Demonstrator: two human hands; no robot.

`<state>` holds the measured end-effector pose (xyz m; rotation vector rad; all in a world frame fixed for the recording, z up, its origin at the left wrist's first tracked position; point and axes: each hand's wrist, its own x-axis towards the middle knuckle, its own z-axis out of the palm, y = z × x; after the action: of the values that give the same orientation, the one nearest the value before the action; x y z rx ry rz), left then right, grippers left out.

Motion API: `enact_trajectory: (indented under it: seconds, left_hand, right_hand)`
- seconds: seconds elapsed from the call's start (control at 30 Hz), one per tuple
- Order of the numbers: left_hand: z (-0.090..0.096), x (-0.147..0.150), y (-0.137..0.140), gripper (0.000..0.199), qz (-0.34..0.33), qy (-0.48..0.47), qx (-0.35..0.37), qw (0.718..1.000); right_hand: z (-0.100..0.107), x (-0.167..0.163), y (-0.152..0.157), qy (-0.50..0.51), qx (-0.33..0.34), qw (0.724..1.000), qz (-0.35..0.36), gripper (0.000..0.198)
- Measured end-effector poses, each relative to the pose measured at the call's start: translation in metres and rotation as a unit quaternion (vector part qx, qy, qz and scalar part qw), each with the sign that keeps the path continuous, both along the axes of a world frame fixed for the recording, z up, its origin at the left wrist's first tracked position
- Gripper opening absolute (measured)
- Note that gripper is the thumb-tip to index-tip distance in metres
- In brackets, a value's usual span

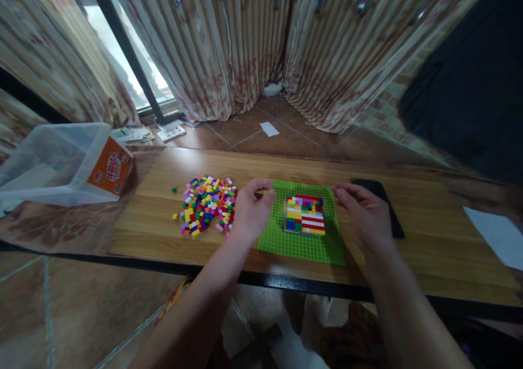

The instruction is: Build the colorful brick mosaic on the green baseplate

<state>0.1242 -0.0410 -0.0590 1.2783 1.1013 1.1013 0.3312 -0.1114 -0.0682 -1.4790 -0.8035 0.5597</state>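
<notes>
A green studded baseplate (pixel 302 249) lies on the wooden table, bearing a low rectangular build of colored toy bricks (pixel 304 215) in rows and patches. My left hand (pixel 252 208) is over the plate's left edge, its fingers curled and thumb near the index finger. At the plate's upper right corner, my right hand (pixel 365 213) has thumb and fingertips drawn together in a pinch. Whether either hand grips the plate's edge or a small brick cannot be made out. A heap of loose small bricks (pixel 208 203) lies left of my left hand, partly hidden by it.
A dark flat phone-like slab (pixel 382 205) lies partly behind my right hand. On the far left stands a clear plastic bin (pixel 61 162) with an orange label. A white sheet (pixel 494 235) is at the table's right. Curtains (pixel 245 47) hang beyond the tiled floor.
</notes>
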Motion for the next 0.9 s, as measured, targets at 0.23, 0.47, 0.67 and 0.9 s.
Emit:
enact_trajectory:
  seconds: [0.23, 0.47, 0.67, 0.9]
  left_hand:
    - [0.021, -0.037, 0.025, 0.016, 0.136, -0.153, -0.042, 0.978]
    - [0.026, -0.059, 0.032, 0.012, 0.151, -0.202, -0.069, 0.965]
    - [0.029, -0.066, 0.029, 0.014, 0.142, -0.209, -0.066, 0.965]
    - [0.031, -0.071, 0.026, 0.013, 0.142, -0.212, -0.070, 0.964]
  right_hand:
    - [0.025, -0.071, -0.011, -0.159, 0.012, 0.980, 0.123, 0.009]
    - [0.011, -0.144, -0.012, -0.307, -0.013, 0.880, 0.362, 0.017]
    - [-0.016, -0.163, -0.008, -0.422, -0.021, 0.829, 0.367, 0.021]
    - [-0.030, -0.172, 0.002, -0.495, -0.044, 0.795, 0.348, 0.020]
